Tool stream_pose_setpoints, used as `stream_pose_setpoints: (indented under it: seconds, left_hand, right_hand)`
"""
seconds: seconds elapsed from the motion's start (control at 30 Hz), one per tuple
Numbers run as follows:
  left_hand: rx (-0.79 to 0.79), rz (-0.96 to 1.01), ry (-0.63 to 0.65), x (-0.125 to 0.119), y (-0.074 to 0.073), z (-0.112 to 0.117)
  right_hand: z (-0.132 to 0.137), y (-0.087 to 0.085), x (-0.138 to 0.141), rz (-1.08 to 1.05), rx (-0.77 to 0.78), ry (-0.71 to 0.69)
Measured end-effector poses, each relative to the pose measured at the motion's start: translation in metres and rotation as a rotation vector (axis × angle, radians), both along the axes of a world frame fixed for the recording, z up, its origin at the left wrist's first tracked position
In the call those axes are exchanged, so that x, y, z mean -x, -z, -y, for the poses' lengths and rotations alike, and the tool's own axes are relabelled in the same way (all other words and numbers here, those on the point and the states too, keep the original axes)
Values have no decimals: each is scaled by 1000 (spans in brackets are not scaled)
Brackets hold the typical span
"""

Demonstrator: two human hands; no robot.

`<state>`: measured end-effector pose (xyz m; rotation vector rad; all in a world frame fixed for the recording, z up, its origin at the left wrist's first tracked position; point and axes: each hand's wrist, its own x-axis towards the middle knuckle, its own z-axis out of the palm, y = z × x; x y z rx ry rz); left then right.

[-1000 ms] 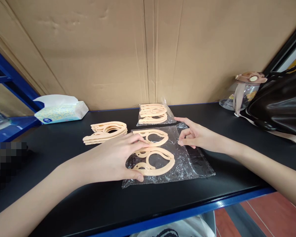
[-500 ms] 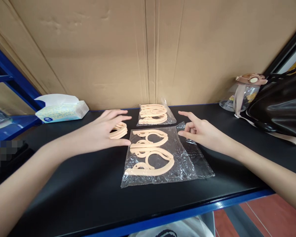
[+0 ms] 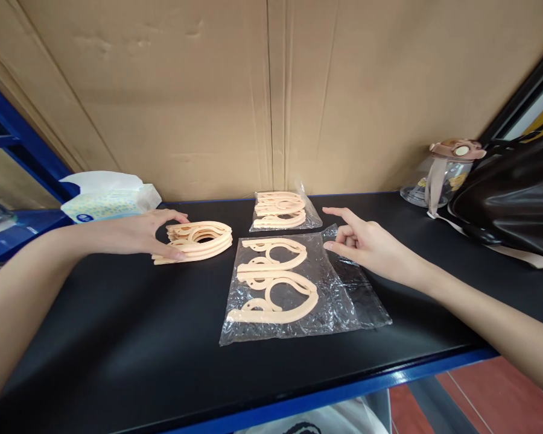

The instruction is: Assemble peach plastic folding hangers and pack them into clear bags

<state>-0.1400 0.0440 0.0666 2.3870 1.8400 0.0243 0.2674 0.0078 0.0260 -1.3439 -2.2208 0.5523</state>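
Observation:
My left hand (image 3: 138, 232) is at the left end of a stack of beige folding hangers (image 3: 208, 241). Its thumb lies along the near side and its fingers reach the far side, gripping that end. In front of me, a clear plastic bag (image 3: 339, 301) lies flat with two beige folding hangers (image 3: 294, 301) inside. Over the bag's right edge hovers my right hand (image 3: 364, 241), holding nothing, its index finger stretched out, thumb apart and other fingers curled. Behind, a second clear bag (image 3: 314, 216) contains several folded hangers (image 3: 280, 208).
A tissue pack (image 3: 108, 196) lies at the back left, behind my left hand. A clear drinking bottle (image 3: 452, 172) with a strap and a black bag (image 3: 516, 193) stand at the right. Cardboard (image 3: 185, 90) walls off the back of the black tabletop (image 3: 163, 355).
My left hand has moved left, from beside the front bag to the left end of the hanger stack, uncovering more of the stack. My right hand has barely moved.

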Motion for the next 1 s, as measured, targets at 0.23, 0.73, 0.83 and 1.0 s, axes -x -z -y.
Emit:
stream_pose_setpoints:
  seconds: [0.23, 0.73, 0.83, 1.0]
  left_hand:
    - [-4, 113, -69, -27, -10, 9]
    - [-462, 308, 403, -136, 40, 66]
    - [-510, 287, 428, -145, 40, 75]
    - [-522, 323, 422, -151, 41, 81]
  right_hand:
    - [1, 0, 1, -38, -24, -1]
    - [25, -5, 13, 42, -480, -340]
    - [31, -4, 17, 110, -588, -388]
    - [34, -5, 18, 177, -656, -393]
